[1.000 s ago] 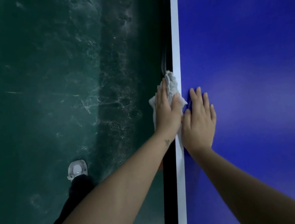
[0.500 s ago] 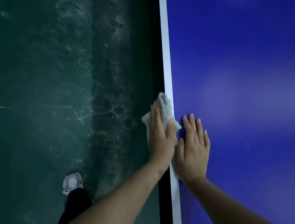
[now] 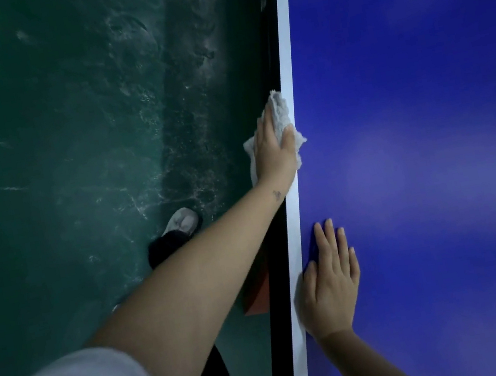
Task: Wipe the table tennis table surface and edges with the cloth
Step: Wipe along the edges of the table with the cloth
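Observation:
The blue table tennis table [image 3: 421,132] fills the right side, with a white line [image 3: 287,59] along its left edge and a black side rim below it. My left hand [image 3: 273,150] grips a white cloth [image 3: 280,110] wrapped over that edge, fingers down the outer side and thumb on top. My right hand [image 3: 330,285] lies flat on the blue surface close to the edge, nearer to me, fingers straight and holding nothing.
A dark green, scuffed floor [image 3: 51,138] lies left of the table. My foot in a white shoe [image 3: 181,222] stands near the table's side. A reddish-brown object [image 3: 257,298] shows under the table edge.
My left hand has slid the cloth forward along the table edge, away from me. My right hand stays flat on the surface and now lies well behind the left.

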